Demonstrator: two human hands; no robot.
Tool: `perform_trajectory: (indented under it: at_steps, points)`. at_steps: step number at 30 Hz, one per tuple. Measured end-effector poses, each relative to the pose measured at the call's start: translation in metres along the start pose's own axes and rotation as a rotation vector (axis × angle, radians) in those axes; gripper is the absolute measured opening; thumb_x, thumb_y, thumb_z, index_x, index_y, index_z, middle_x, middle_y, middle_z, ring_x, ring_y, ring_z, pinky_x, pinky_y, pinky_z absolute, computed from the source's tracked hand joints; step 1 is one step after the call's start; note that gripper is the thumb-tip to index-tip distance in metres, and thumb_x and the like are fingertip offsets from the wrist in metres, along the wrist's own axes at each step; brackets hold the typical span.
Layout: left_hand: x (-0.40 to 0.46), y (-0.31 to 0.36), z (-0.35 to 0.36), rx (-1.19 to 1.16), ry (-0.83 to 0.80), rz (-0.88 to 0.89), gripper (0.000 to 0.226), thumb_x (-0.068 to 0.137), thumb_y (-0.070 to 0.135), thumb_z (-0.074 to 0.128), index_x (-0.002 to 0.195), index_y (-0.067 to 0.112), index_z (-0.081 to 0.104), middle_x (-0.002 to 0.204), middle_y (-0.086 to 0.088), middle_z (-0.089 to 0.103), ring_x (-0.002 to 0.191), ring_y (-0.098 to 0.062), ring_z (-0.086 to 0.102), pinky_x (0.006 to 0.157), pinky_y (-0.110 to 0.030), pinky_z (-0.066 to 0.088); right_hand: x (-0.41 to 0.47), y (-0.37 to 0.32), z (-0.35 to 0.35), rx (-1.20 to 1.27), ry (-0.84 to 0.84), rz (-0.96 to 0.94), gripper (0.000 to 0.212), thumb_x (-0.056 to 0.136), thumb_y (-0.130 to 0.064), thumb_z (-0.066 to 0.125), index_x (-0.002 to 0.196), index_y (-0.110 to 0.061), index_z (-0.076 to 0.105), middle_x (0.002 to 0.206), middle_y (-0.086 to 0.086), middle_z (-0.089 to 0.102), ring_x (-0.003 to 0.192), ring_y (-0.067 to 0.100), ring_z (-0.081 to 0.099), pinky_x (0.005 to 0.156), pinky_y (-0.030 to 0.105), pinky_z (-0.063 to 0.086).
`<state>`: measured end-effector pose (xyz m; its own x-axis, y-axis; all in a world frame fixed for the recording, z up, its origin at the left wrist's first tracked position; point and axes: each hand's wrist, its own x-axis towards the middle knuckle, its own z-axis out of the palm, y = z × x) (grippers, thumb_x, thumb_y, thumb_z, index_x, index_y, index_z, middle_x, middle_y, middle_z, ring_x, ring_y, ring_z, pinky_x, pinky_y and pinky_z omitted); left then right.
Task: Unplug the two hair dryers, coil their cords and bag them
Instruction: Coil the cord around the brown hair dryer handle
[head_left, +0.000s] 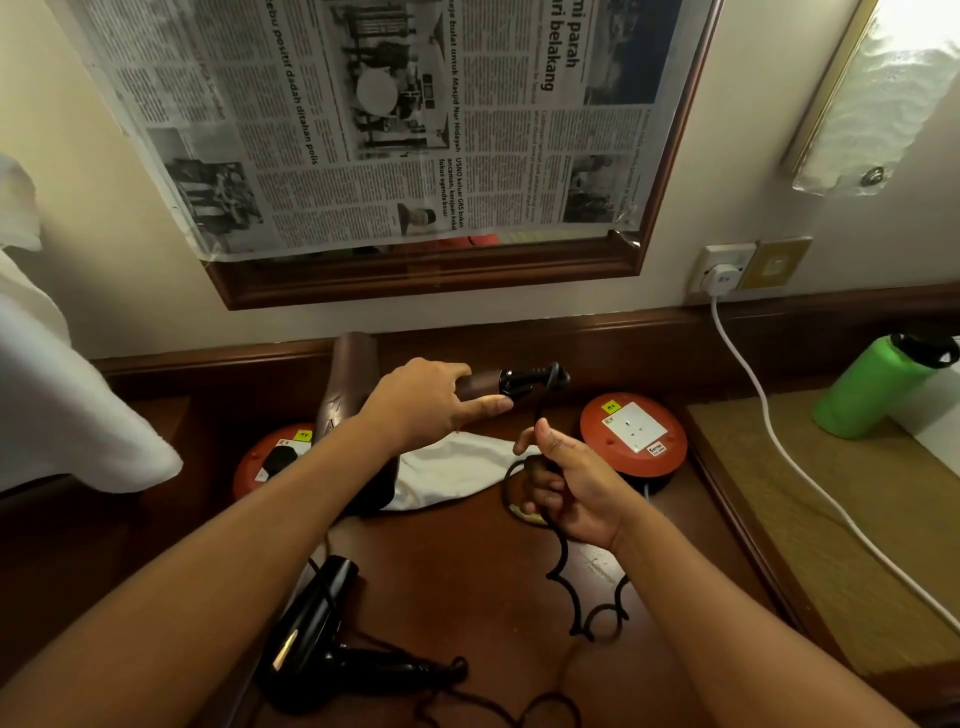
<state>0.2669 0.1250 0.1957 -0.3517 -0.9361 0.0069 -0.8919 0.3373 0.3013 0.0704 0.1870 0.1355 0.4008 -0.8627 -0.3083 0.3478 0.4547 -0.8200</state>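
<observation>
Brown dryer (348, 384) unplugged; left hand (421, 405) gripped handle, right hand (571, 483) pinched cord (563, 561) mid-coil. Black dryer (311, 629), bag (452, 467) pending.

- A newspaper (363, 114) hangs over a mirror (441, 270) with a dark wooden frame, covering nearly all of the glass.
- A white wall socket (724, 270) sits right of the mirror, with a white plug (722, 280) in it.
- A white cable (810, 483) runs from that plug down across the ledge toward the lower right.
- A brass-coloured plate (775, 264) sits just beside the socket.
- A green bottle (878, 387) with a black cap stands at the right.
- A wall lamp (872, 98) glows at upper right.
- White fabric (52, 374) hangs at the left edge.
- A dark wooden desk (467, 577) fills the lower middle.
</observation>
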Motion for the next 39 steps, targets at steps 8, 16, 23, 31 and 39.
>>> perform_trajectory:
  at_steps: [8,16,23,31,39]
  points:
    - [-0.004,-0.002,-0.015,-0.037,0.000,0.081,0.053,0.067,0.082,0.036,0.074,0.031,0.049,0.067,0.005,0.056,0.062,-0.011,0.055,0.057,-0.027,0.042,0.021,-0.019,-0.030,-0.010,-0.203,0.029,0.020,0.091,-0.028,0.050,0.086,-0.012,0.061,0.049,-0.007,0.027,0.038,0.005,0.023,0.042,0.021,0.019]
    - [-0.007,-0.002,-0.028,0.067,-0.072,0.099,0.061,0.064,0.083,0.039,0.083,0.028,0.055,0.073,0.005,0.060,0.066,-0.010,0.057,0.058,-0.026,0.043,0.032,-0.051,-0.034,-0.248,-0.174,0.112,0.013,0.088,-0.022,0.052,0.087,-0.010,0.058,0.045,-0.009,0.031,0.034,0.004,0.024,0.037,0.015,0.021]
    - [-0.006,-0.001,-0.031,0.205,-0.104,0.122,0.056,0.074,0.079,0.046,0.093,0.027,0.056,0.071,0.008,0.057,0.066,-0.007,0.054,0.058,-0.025,0.041,0.036,-0.097,-0.026,-0.653,-0.042,0.111,0.018,0.093,-0.006,0.049,0.088,-0.009,0.065,0.047,-0.002,0.041,0.037,0.007,0.025,0.039,0.018,0.019]
    - [-0.004,0.002,-0.030,0.303,-0.111,0.147,0.066,0.072,0.083,0.042,0.102,0.026,0.060,0.072,0.010,0.056,0.067,-0.006,0.052,0.064,-0.029,0.047,0.040,-0.129,-0.011,-1.240,-0.003,-0.079,0.009,0.085,-0.021,0.069,0.080,-0.026,0.076,0.086,0.013,0.070,0.074,0.034,0.056,0.072,0.041,0.048]
    - [-0.002,0.006,-0.032,0.345,-0.154,0.136,0.068,0.074,0.083,0.042,0.103,0.025,0.060,0.077,0.008,0.057,0.073,-0.011,0.055,0.068,-0.031,0.050,0.030,-0.135,0.008,-1.576,0.028,-0.333,0.012,0.089,-0.022,0.065,0.095,-0.018,0.075,0.089,-0.008,0.069,0.084,0.008,0.061,0.072,0.012,0.043]
